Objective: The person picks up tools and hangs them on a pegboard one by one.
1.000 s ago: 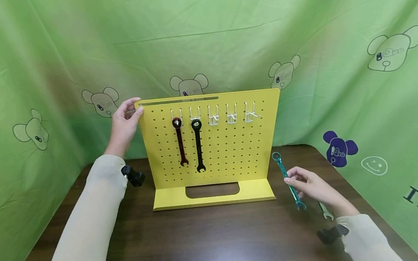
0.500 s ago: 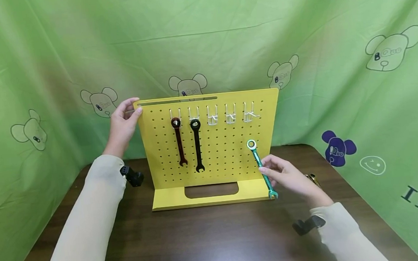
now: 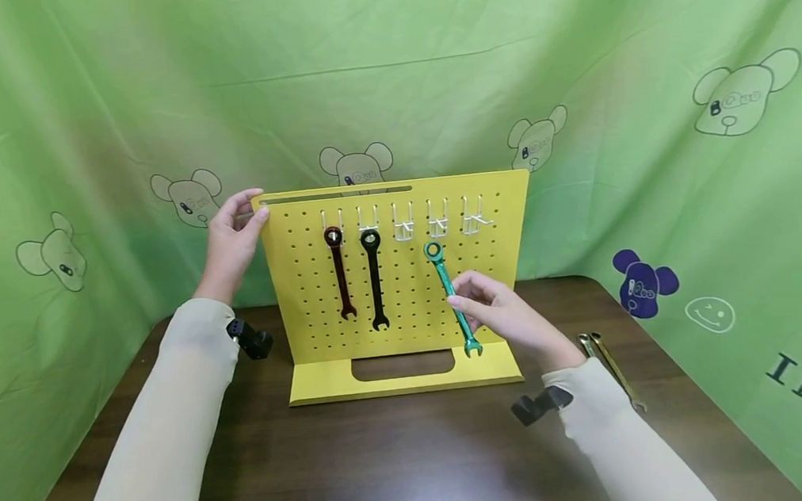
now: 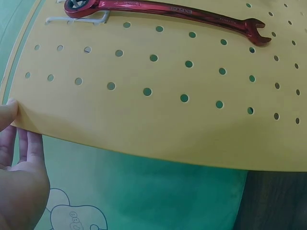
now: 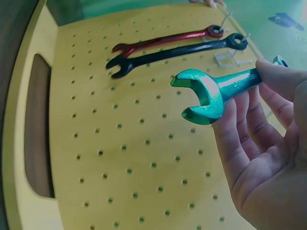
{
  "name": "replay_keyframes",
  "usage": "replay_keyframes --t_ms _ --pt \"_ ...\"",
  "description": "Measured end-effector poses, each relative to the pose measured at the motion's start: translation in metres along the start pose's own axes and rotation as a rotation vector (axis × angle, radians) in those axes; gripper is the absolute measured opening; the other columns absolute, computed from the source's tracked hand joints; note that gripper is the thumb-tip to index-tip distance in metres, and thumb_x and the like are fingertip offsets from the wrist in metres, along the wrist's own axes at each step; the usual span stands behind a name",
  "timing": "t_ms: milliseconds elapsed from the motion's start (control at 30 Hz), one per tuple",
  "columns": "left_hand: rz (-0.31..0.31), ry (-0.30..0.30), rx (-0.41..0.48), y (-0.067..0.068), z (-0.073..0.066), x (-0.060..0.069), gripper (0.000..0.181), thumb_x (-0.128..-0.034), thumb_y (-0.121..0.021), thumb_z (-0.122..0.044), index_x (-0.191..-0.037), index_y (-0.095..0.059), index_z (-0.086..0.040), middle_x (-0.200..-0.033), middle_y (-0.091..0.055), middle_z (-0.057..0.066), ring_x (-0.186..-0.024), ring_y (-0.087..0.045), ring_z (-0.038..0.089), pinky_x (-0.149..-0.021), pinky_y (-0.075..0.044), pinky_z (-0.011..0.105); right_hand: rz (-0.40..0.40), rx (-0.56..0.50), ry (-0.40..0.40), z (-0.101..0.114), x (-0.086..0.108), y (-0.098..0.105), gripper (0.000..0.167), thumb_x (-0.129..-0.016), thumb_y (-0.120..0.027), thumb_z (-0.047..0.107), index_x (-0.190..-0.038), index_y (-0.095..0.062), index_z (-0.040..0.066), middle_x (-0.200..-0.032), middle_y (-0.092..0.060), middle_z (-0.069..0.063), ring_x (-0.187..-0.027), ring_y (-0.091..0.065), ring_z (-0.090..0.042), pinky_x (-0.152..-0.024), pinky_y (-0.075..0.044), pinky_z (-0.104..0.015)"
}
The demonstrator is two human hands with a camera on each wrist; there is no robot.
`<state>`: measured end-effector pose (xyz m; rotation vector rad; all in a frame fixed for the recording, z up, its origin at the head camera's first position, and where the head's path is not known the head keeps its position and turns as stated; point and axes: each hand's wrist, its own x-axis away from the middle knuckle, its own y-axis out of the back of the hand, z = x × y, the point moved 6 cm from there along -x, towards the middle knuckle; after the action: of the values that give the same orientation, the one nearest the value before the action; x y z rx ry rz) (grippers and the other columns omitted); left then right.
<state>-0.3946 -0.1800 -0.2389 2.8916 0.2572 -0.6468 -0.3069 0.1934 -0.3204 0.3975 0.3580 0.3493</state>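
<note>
My right hand [image 3: 495,310] pinches a green combination wrench [image 3: 454,300] by its shank, ring end up, in front of the yellow pegboard [image 3: 404,282]. In the right wrist view the open end of this green wrench [image 5: 204,96] points away from the palm. With thumb in front and fingers behind, my left hand [image 3: 231,237] grips the board's upper left corner. A red wrench [image 3: 341,275] and a black wrench [image 3: 375,280] hang side by side by their ring ends on white hooks. Right of them, 3 white hooks [image 3: 437,219] carry nothing.
Two more wrenches [image 3: 615,367], one silver and one gold, lie on the brown table [image 3: 391,466] at the right, partly hidden by my right sleeve. A green cloth [image 3: 384,61] surrounds the table behind the board.
My right hand has carried the green wrench left and up, from beside the board's right edge to in front of it. The left hand stays at the corner.
</note>
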Motion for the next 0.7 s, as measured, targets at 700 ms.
replay_keyframes --t_ms 700 --pt "-0.005 0.014 -0.002 0.001 0.000 -0.001 0.037 -0.1010 -0.061 -0.015 -0.137 -0.057 -0.007 -0.122 -0.057 0.005 -0.103 -0.056 0.014 -0.093 -0.050 0.031 -0.027 -0.091 -0.042 0.002 -0.038 -0.013 0.021 -0.103 -0.059 0.025 -0.116 -0.056 0.009 -0.095 -0.058 -0.011 -0.070 -0.053 -0.019 -0.068 -0.055 -0.031"
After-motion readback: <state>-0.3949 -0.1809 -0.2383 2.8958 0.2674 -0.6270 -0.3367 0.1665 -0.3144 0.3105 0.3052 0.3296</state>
